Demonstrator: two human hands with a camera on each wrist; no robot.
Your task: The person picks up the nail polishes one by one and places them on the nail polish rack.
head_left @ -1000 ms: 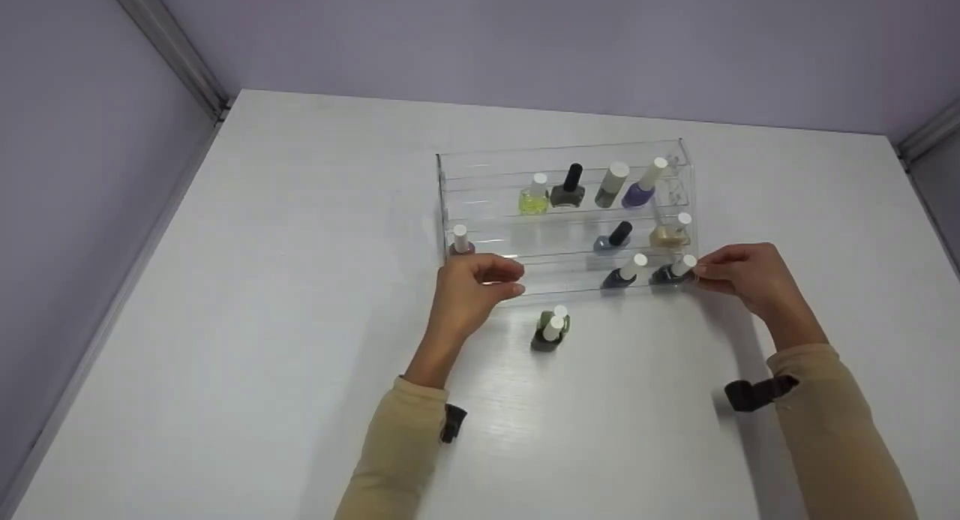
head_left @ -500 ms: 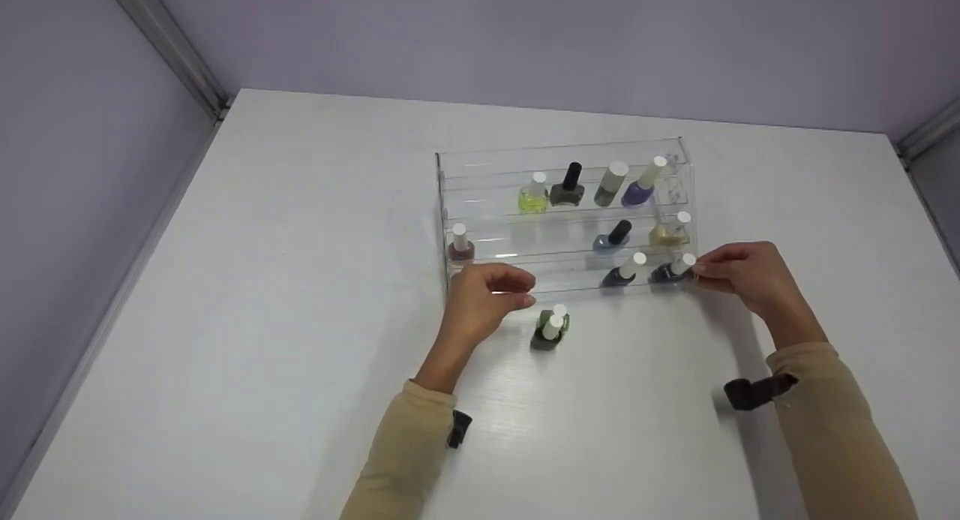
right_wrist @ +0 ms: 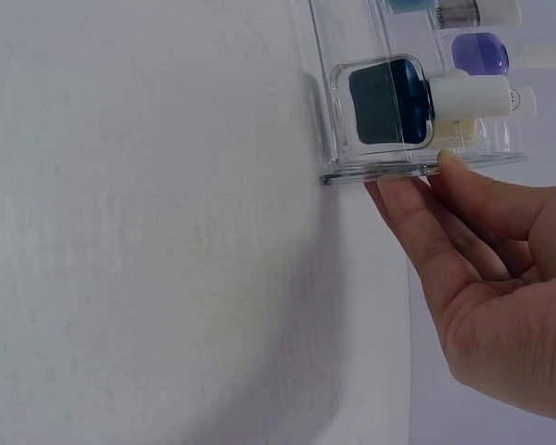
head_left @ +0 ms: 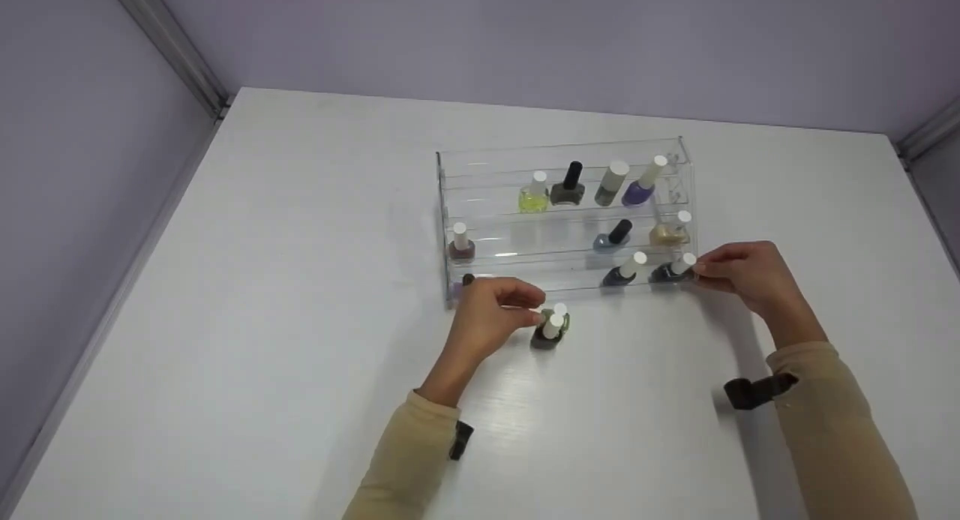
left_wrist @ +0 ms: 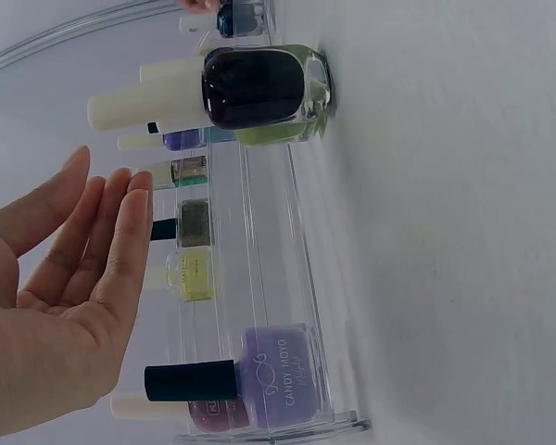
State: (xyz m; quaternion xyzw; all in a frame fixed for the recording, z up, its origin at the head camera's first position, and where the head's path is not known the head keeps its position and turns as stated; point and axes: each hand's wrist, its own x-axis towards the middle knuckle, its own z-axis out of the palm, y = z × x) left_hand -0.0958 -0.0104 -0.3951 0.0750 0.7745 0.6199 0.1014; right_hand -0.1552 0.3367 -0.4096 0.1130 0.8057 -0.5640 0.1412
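Note:
A clear acrylic three-tier rack stands mid-table with several nail polish bottles on its steps. Two loose bottles stand just in front of it: a dark one with a cream cap and a green one behind it. My left hand hovers beside their caps, holding nothing. The left wrist view shows its fingers straight, a short way from the dark bottle. My right hand rests straight fingers against the rack's right end, next to a dark teal bottle.
A lilac bottle with a black cap stands at the left end of the bottom tier. The white table meets lilac walls at the back and a metal rail on the left. Black wrist straps sit on both sleeves.
My left hand has drawn away from the rack's lower left corner and moved right to the two loose bottles, uncovering a black-capped bottle there. The right hand has stayed at the rack's end.

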